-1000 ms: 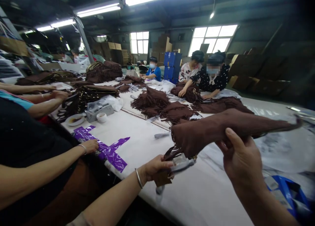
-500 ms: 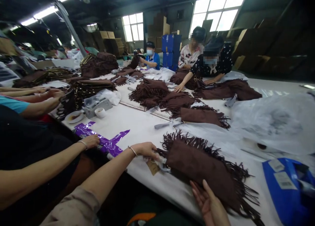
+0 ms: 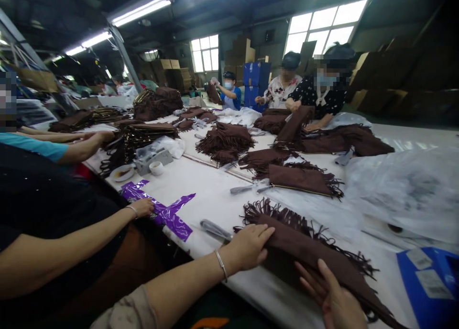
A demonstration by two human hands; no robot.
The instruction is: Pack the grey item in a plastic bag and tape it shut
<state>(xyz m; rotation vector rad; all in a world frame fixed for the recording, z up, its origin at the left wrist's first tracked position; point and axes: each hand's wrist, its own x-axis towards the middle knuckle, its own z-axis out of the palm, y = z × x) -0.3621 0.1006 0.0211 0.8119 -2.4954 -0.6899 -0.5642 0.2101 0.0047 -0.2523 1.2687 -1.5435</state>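
Left hand (image 3: 250, 245) lies flat, fingers spread, palm down on the near-left end of the brown fringed bag (image 3: 315, 257); no closed grip, just pressing. Thin bangle (image 3: 221, 266) on that wrist. Right hand (image 3: 332, 300) at the bag's near edge, fingers straight and open, touching the suede; the palm is cut off by the bottom edge, so whether the thumb hooks under is not visible.

Bag's right end runs out of view at bottom right; what's under the left palm is hidden. Bag is dark brown suede, flat, long, lying diagonally on the white worktop (image 3: 215, 195), with fringe along its far edge and left end.

Just left of the left hand: a grey tool (image 3: 216, 230), blurred, type unclear. Further left: a purple foil strip (image 3: 168, 214) under a co-worker's hand (image 3: 143, 207). Beyond the grip: a second fringed bag (image 3: 304, 180). Right of it: clear plastic bags (image 3: 401, 190); a blue box (image 3: 430, 286), cut off at the corner.
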